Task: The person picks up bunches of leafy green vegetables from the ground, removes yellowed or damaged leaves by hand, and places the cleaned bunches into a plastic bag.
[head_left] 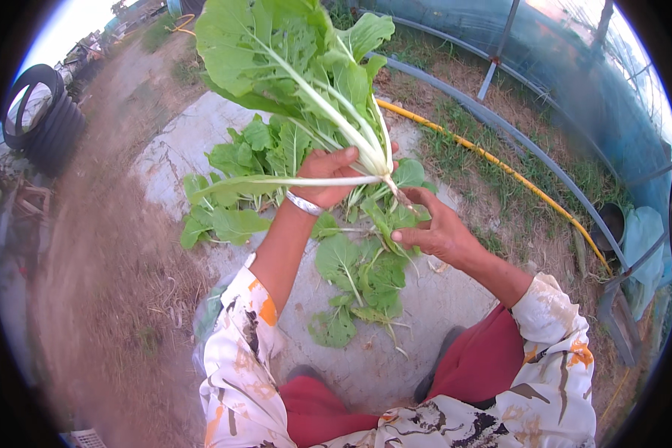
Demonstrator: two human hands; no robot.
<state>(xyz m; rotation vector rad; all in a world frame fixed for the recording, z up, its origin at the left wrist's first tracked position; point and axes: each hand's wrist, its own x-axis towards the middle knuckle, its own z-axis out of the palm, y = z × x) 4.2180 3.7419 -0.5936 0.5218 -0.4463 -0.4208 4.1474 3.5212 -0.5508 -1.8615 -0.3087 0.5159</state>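
My left hand [328, 175] is wrapped round the pale base of a large leafy green [328, 112], lifting it above the ground sheet. Its broad leaves fan upward and its thin brown root points down to the right. One long-stalked leaf [254, 184] sticks out to the left across my wrist. Beside the root is my right hand [444, 235], thumb and forefinger apart, the forefinger at the root tip. Beneath both hands lie more leafy greens: a heap [257, 149] to the left and loose smaller plants [366, 272] nearer to me.
A pale grey sheet [313, 302] covers the ground between my feet. To the right a yellow hose [500, 154] curves past a grey pipe and blue netting [567, 67]. Black ringed tubing [48, 116] stands at the far left, and a clear plastic bag [205, 321] sits by my left sleeve.
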